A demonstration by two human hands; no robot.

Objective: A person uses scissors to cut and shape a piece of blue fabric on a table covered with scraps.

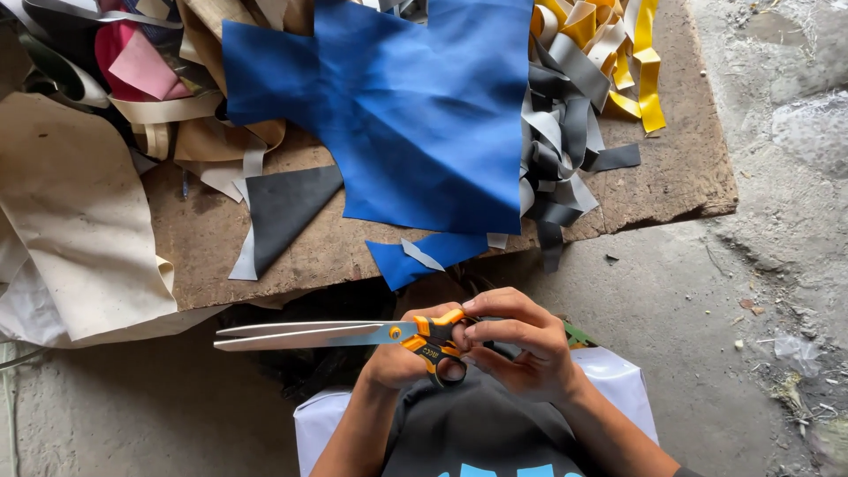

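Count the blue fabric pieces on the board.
2. A large blue sheet spreads across the board's middle; a small blue scrap overhangs its near edge. More may hide under the piles.

Bare forearms, dark grey shirt with blue print, white garment beneath

this is a small, rough workshop for cutting fabric or leather. the landmark is a worn wooden board (671, 177) lying low over a bare concrete floor (707, 318). on the board lie a big blue sheet (415, 115), grey strips (561, 132) and yellow strips (632, 62). left of the board hangs a beige sheet (75, 212). in front of the board are scissors (353, 336).
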